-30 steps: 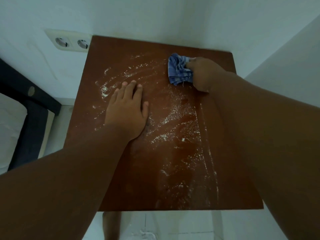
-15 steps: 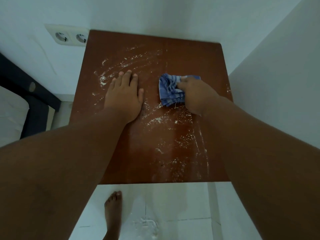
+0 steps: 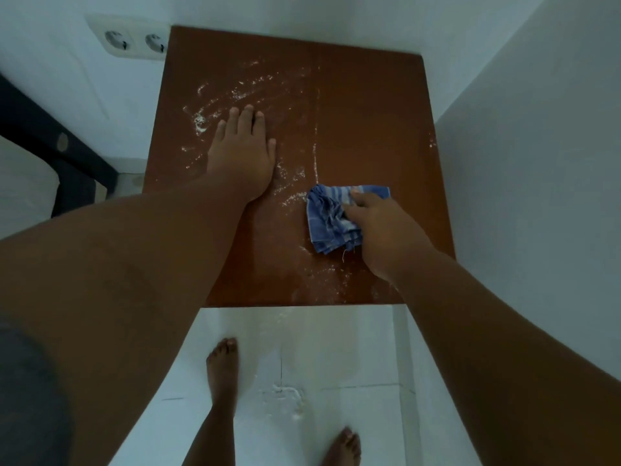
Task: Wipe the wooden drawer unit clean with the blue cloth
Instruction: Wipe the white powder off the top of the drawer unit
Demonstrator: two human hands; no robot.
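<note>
Reddish-brown square wooden drawer unit, seen from above, stands in a white corner, with only its top showing.

Blue striped cloth lies bunched on the top, near-right of centre. Right hand covers its right half, the fingers curled into the folds and gripping it against the wood.

Left hand lies flat to the left, fingers straight and palm down. It grasps nothing and looks to be bracing.

White powdery residue is thickest far-left, around and beyond the left hand's fingertips. A thin white ridge runs away from the cloth's far-left corner. Lighter specks sit along the near edge. The far-right quarter looks mostly clean.

Judgement: the remaining dirt lies left and far of the cloth. The next stroke goes that way, and the flat left hand sits in its path.

White double wall socket at far-left, two bare feet on pale tiles below. No brand, label or writing legible anywhere.
</note>
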